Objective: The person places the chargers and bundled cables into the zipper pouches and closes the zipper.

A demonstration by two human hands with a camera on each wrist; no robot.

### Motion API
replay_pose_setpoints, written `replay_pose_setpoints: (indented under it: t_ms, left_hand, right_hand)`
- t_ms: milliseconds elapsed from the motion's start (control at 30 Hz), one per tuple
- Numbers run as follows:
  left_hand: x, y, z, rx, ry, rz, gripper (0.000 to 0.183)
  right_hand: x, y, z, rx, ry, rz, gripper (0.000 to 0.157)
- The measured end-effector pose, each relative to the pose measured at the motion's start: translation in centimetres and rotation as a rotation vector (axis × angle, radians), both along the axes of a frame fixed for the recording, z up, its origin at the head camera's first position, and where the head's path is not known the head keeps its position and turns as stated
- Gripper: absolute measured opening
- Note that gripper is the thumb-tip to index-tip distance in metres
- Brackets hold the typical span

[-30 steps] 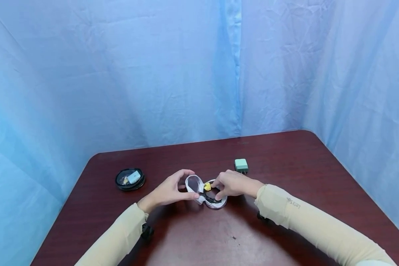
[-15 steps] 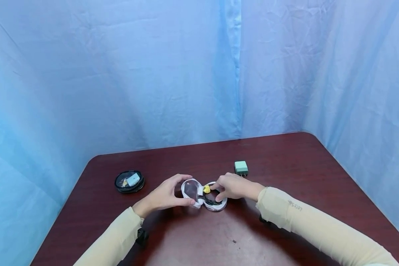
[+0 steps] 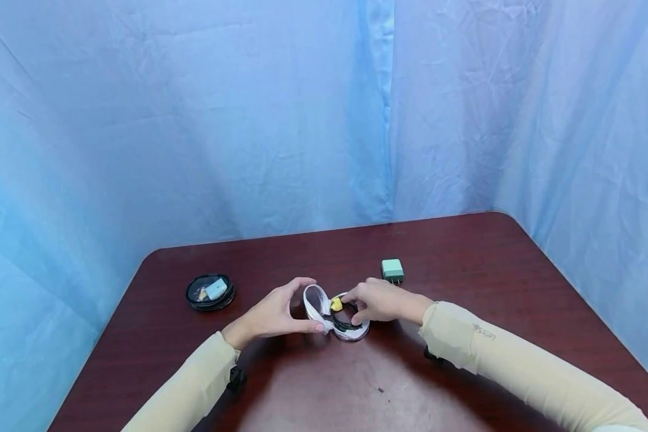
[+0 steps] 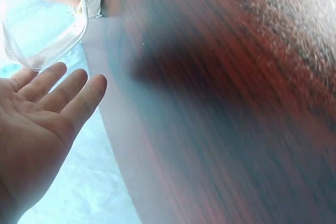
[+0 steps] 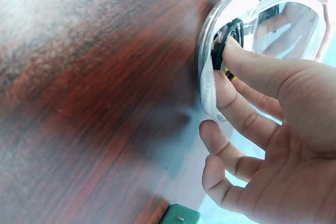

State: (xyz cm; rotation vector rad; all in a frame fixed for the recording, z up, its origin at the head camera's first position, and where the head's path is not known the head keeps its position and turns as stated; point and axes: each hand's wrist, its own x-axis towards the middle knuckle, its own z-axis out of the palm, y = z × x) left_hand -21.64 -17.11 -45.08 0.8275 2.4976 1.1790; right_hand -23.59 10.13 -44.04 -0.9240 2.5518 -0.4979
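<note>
A clear round zip case (image 3: 351, 336) with white trim lies unfolded in the middle of the table, its lid (image 3: 317, 300) tilted up on the left. My left hand (image 3: 278, 309) grips that lid by its rim, thumb at the near side and index finger at the far side. Inside the base sits a coiled black cable (image 5: 220, 56) with a yellow piece (image 3: 336, 304) at its end. My right hand (image 3: 380, 300) reaches into the base, thumb and index finger on the coil. Its other fingers curl outside the case in the right wrist view.
A pale green plug adapter (image 3: 392, 268) with prongs stands behind my right hand. To the left lies a black round case (image 3: 210, 293) with a light blue item inside. Blue curtains (image 3: 281, 120) hang behind the dark red table (image 3: 448, 252).
The lid in my left hand swings flatter half a second ago, then tilts up more steeply now. My right fingers stay inside the base at the cable.
</note>
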Motion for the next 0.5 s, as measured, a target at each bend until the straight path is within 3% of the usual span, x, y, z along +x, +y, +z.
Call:
replay_pose_setpoints:
  t_ms: [500]
  left_hand:
    - [-0.3, 1.2, -0.3, 0.093, -0.036, -0.027, 0.091]
  right_hand:
    - [-0.3, 1.3, 0.4, -0.069, 0.033, 0.060, 0.040]
